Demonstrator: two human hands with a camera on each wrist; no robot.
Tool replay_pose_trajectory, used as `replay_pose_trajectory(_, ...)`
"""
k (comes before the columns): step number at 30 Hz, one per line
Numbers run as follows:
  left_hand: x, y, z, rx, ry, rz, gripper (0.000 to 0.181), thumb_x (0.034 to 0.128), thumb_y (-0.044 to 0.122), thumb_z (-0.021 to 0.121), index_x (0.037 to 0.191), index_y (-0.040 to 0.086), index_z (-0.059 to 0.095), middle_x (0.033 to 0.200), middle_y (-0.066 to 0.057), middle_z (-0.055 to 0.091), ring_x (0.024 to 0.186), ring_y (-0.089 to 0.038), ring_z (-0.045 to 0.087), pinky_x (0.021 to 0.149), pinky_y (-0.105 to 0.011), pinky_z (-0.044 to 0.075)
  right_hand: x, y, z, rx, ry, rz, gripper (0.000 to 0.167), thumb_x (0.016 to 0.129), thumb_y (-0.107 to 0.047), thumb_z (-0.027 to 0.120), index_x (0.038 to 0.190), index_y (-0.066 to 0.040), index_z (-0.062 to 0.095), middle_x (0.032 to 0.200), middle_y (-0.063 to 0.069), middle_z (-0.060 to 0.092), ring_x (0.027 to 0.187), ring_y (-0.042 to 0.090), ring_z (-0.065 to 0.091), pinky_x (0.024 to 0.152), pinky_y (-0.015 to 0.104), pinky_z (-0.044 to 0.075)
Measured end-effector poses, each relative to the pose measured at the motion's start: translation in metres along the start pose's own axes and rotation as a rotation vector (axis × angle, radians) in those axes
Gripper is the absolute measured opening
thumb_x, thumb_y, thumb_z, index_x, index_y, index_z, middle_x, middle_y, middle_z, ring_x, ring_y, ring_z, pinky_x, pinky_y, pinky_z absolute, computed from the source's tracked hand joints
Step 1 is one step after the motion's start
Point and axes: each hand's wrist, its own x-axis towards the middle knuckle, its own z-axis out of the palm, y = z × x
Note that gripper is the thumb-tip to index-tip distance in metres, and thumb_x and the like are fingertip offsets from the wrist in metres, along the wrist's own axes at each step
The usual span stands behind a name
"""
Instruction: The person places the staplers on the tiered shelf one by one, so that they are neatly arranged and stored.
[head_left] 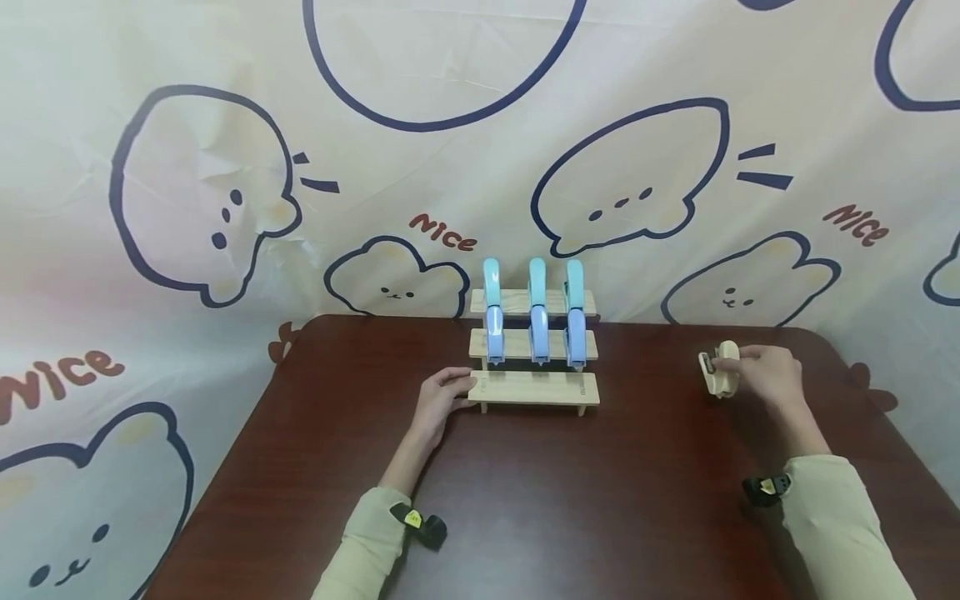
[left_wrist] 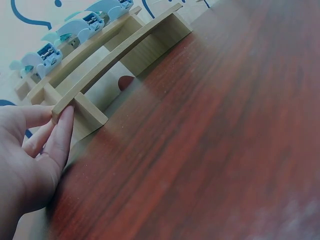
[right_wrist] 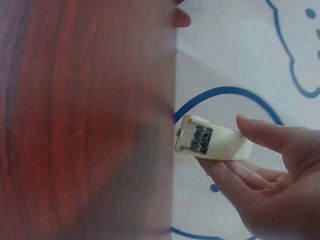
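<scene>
A three-tier wooden display rack (head_left: 534, 388) stands at the far side of the table. My left hand (head_left: 438, 406) pinches the left end of its lowest shelf; in the left wrist view the thumb and fingers (left_wrist: 62, 132) meet at the board's corner. On the top tier are three teal staplers (head_left: 537, 282), and on the middle tier three blue staplers (head_left: 538, 335). At the right, my right hand (head_left: 772, 375) holds a cream stapler (head_left: 724, 369) between thumb and fingers. Its metal mechanism (right_wrist: 201, 139) faces the right wrist camera.
The dark brown wooden table (head_left: 600, 500) reaches back to a pale cartoon-printed cloth (head_left: 420, 183). The lowest shelf's bare wood shows. Each wrist carries a small black camera, one (head_left: 423, 529) on the left sleeve and one (head_left: 767, 489) on the right.
</scene>
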Motion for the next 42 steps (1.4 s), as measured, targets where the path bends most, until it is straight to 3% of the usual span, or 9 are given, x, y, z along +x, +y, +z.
replay_pose_trajectory(5,0.000,0.000,-0.001,0.006,-0.003,0.000,0.030,0.0963,0.003,0.070,0.123,-0.011,0.066,0.102,-0.010,0.071,0.081,-0.014,0.069,0.072,-0.027,0.061,-0.010,-0.013,-0.002,0.049,0.018,0.012,0.059,0.101,-0.039,0.066,0.125,0.015,0.064,0.098,0.020,0.073,0.096,0.035,0.054,0.064,0.031,0.046)
replay_pose_trajectory(10,-0.001,0.002,0.000,0.013,-0.004,-0.001,0.029,0.0964,0.004,0.071,0.121,-0.010,0.067,0.103,-0.012,0.070,0.079,-0.015,0.069,0.071,-0.027,0.061,-0.018,-0.026,-0.004,0.082,0.023,-0.025,0.060,0.100,-0.043,0.066,0.124,0.011,0.066,0.100,0.017,0.073,0.094,0.030,0.056,0.063,0.027,0.048)
replay_pose_trajectory(17,0.000,0.005,0.002,0.020,0.022,-0.004,0.030,0.0959,0.006,0.072,0.122,-0.008,0.067,0.110,-0.015,0.070,0.082,-0.015,0.068,0.072,-0.027,0.061,-0.027,-0.050,-0.005,0.141,0.008,-0.073,0.065,0.099,-0.047,0.067,0.130,0.011,0.063,0.119,0.027,0.068,0.101,0.034,0.058,0.067,0.025,0.048)
replay_pose_trajectory(28,0.000,0.004,0.002,0.028,0.023,-0.022,0.030,0.0959,0.006,0.072,0.122,-0.008,0.068,0.111,-0.016,0.069,0.082,-0.015,0.069,0.072,-0.028,0.061,-0.046,-0.078,0.008,0.153,-0.047,-0.151,0.062,0.099,-0.047,0.068,0.129,0.007,0.065,0.119,0.027,0.069,0.097,0.037,0.065,0.066,0.025,0.051)
replay_pose_trajectory(35,0.000,0.004,0.001,0.020,0.015,-0.019,0.029,0.0957,0.005,0.071,0.122,-0.007,0.068,0.111,-0.015,0.069,0.083,-0.015,0.069,0.074,-0.029,0.061,-0.053,-0.093,0.024,0.164,-0.101,-0.190,0.059,0.096,-0.040,0.073,0.129,0.008,0.065,0.118,0.029,0.070,0.091,0.030,0.072,0.068,0.025,0.053)
replay_pose_trajectory(42,-0.001,0.003,0.001,0.010,0.000,-0.008,0.029,0.0961,0.004,0.071,0.123,-0.008,0.067,0.108,-0.012,0.069,0.083,-0.015,0.069,0.075,-0.029,0.062,-0.058,-0.103,0.043,0.135,-0.143,-0.211,0.053,0.095,-0.032,0.075,0.128,0.010,0.064,0.115,0.028,0.071,0.094,0.031,0.070,0.070,0.029,0.053)
